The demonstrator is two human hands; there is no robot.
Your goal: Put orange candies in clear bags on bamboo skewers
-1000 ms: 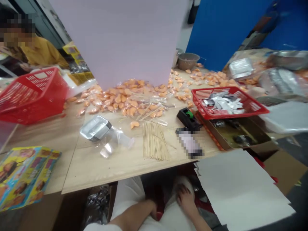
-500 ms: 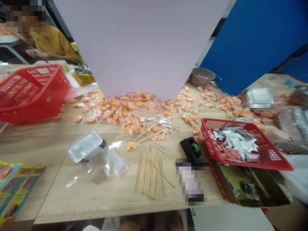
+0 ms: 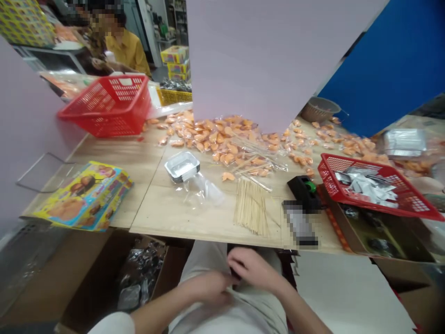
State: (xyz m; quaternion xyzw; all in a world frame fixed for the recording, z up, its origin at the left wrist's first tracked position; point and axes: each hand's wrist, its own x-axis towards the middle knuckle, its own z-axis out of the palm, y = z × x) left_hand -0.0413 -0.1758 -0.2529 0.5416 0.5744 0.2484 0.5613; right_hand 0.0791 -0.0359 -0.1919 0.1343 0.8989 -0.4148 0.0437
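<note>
Both hands lay in the person's lap, below the near edge of the wooden table. The left hand rested on the light trouser fabric with fingers curled narrow; whether it gripped anything could not be told. The right hand sat just beside it, touching it, fingers bent inward around a small dark item that was too hidden to identify.

Nearest on the table, directly ahead of the hands, lay a bundle of wooden skewers. To its left were clear plastic bags and a foil tray. To its right stood a black tape dispenser. Behind these a spread of orange wrapped pieces covered the table.

A red basket of silver sachets stood at the right; an empty-looking red basket stood at the far left, with a colourful box near the left edge. A person in a yellow top sat beyond.
</note>
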